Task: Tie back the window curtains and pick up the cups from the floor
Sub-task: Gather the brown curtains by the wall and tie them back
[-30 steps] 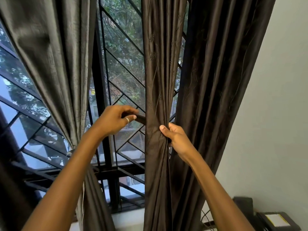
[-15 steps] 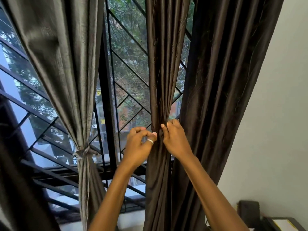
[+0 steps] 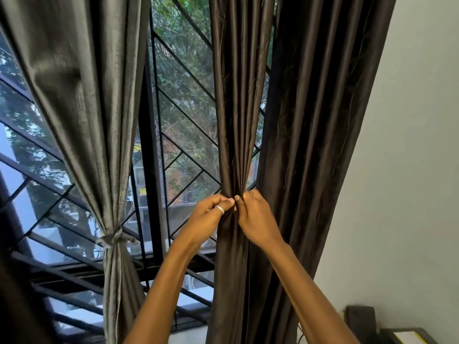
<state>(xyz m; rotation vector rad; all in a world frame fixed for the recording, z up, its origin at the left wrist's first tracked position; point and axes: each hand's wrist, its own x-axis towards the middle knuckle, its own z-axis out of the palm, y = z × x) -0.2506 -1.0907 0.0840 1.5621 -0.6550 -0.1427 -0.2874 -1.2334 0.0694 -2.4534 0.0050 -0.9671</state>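
A dark brown middle curtain (image 3: 236, 95) hangs gathered into a narrow bunch in front of the window. My left hand (image 3: 210, 217), wearing a ring, pinches the bunch from the left, and my right hand (image 3: 255, 217) grips it from the right; their fingertips meet at the gathered spot. What lies between the fingers is hidden by folds. A wider dark curtain (image 3: 320, 120) hangs just right of it. At left, a grey curtain (image 3: 87, 95) is bound by a knotted tie (image 3: 114, 240). No cups are in view.
A black metal window grille (image 3: 151, 170) with diagonal bars stands behind the curtains, trees beyond it. A pale wall (image 3: 409, 170) fills the right side. A dark device (image 3: 361, 319) and a box-like object (image 3: 409, 337) sit at the bottom right corner.
My left hand came in from the left, where it held a dark strip by the grille, to the middle curtain and now meets my right hand at the bunch. The view has shifted left.
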